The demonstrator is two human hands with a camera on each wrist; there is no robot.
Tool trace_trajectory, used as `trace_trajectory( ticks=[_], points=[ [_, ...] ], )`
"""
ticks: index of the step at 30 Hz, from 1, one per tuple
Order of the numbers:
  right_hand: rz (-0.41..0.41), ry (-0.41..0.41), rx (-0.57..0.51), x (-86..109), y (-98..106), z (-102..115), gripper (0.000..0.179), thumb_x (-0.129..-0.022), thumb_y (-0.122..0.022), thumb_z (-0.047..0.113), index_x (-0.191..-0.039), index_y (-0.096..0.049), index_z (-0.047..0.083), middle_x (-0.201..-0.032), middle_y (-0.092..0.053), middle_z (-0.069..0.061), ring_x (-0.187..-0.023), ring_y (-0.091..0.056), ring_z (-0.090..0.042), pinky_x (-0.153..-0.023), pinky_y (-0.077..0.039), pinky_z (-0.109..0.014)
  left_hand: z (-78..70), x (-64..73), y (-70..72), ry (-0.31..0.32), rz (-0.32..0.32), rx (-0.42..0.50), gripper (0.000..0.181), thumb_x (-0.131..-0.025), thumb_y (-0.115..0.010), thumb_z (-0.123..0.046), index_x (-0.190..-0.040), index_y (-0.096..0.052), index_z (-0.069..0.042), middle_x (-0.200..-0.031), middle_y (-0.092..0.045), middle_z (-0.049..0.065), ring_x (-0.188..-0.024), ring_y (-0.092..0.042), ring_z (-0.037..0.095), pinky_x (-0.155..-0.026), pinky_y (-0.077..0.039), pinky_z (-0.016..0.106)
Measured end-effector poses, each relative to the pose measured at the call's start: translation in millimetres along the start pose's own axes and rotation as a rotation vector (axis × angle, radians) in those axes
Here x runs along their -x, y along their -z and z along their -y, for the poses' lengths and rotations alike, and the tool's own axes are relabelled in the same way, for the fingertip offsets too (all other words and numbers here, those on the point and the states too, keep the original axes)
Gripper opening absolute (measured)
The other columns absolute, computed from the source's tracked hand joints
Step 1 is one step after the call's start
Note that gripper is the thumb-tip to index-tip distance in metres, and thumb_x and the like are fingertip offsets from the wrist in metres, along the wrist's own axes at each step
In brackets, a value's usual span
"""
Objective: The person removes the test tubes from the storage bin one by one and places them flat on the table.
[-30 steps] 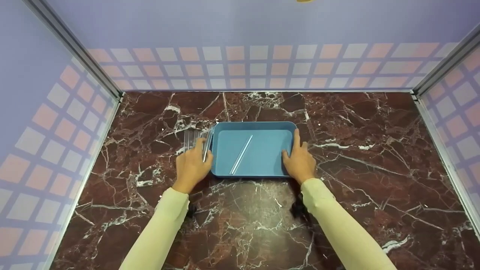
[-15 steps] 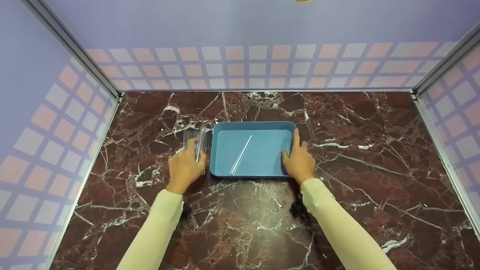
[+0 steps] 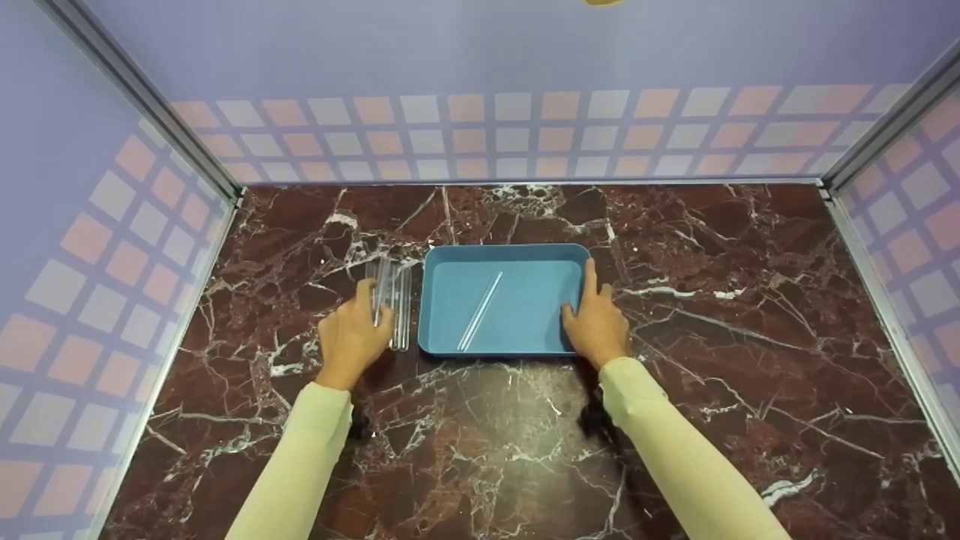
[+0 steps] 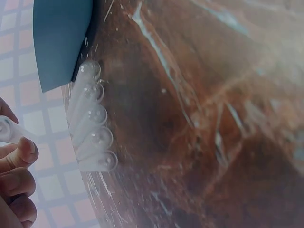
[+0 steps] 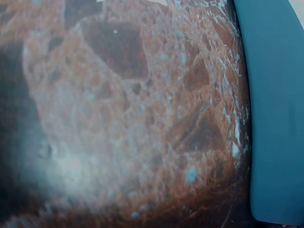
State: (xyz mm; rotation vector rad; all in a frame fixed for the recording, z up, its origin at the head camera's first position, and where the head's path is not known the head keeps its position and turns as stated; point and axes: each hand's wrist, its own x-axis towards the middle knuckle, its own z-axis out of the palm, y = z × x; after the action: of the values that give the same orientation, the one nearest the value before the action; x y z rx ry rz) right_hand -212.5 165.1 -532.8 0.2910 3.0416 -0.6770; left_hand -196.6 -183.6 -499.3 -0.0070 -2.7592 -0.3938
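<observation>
My left hand (image 3: 351,336) pinches a clear test tube (image 4: 11,132) between thumb and fingers. It holds the tube above a side-by-side row of several clear test tubes (image 3: 402,309) on the table. Their rounded ends (image 4: 97,115) face the left wrist camera. Just right of the row lies a shallow blue tray (image 3: 536,307), with one test tube (image 3: 480,311) slanted on its floor. My right hand (image 3: 598,328) grips the tray's right side, thumb inside and index finger along the outer edge. Only the tray wall (image 5: 276,114) shows in the right wrist view; the hand is outside it.
The tabletop (image 3: 720,405) is dark red marble with white veins. Checkered walls (image 3: 514,135) enclose it at the back, left and right. Grey metal strips (image 3: 885,292) run along its side edges.
My left hand has moved left, carrying its test tube away from the tray's left edge and over the row. The right hand, the tray and the tube inside it have stayed put.
</observation>
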Motion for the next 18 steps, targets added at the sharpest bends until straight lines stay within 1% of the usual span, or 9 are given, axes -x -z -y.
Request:
trace_trajectory(
  ticks=[5, 10, 14, 18],
  points=[
    [0.004, 0.003, -0.003, -0.4, -1.5, -0.7, 0.082, -0.087, -0.052, 0.040, -0.147, 0.001, 0.027, -0.121, -0.045, -0.022, -0.074, -0.059, -0.039, -0.063, -0.045, -0.051, 5.2, 0.5, -0.4, 0.008, -0.005, -0.005, 0.035, -0.081, -0.051, -0.027, -0.115, -0.052, -0.017, -0.054, -0.054, 0.005, -0.040, -0.040, 0.021, -0.038, -0.023, 0.032],
    [-0.001, 0.005, -0.003, -0.6, -1.5, -0.6, 0.082, -0.087, -0.052, 0.041, -0.147, 0.001, 0.027, -0.122, -0.045, -0.022, -0.073, -0.059, -0.037, -0.062, -0.045, -0.050, 10.3, -0.8, -0.3, 0.024, 0.006, -0.011, 0.035, -0.081, -0.053, -0.027, -0.115, -0.052, -0.019, -0.053, -0.053, 0.004, -0.040, -0.040, 0.021, -0.038, -0.023, 0.031],
    [-0.003, 0.006, -0.007, -0.4, -1.2, -0.2, 0.082, -0.087, -0.052, 0.041, -0.147, 0.001, 0.028, -0.122, -0.045, -0.022, -0.072, -0.059, -0.036, -0.062, -0.044, -0.050, 15.9, -2.3, -1.6, 0.033, 0.011, -0.015, 0.036, -0.081, -0.054, -0.026, -0.115, -0.052, -0.017, -0.054, -0.053, 0.005, -0.040, -0.041, 0.021, -0.038, -0.024, 0.031],
    [-0.007, 0.012, -0.005, -0.7, -1.4, -0.4, 0.082, -0.087, -0.053, 0.040, -0.147, 0.002, 0.027, -0.121, -0.045, -0.022, -0.072, -0.059, -0.036, -0.060, -0.044, -0.050, 21.2, -3.2, -2.0, 0.032, 0.028, -0.027, 0.037, -0.081, -0.053, -0.026, -0.116, -0.051, -0.014, -0.051, -0.049, 0.004, -0.039, -0.037, 0.020, -0.037, -0.023, 0.031]
  ],
)
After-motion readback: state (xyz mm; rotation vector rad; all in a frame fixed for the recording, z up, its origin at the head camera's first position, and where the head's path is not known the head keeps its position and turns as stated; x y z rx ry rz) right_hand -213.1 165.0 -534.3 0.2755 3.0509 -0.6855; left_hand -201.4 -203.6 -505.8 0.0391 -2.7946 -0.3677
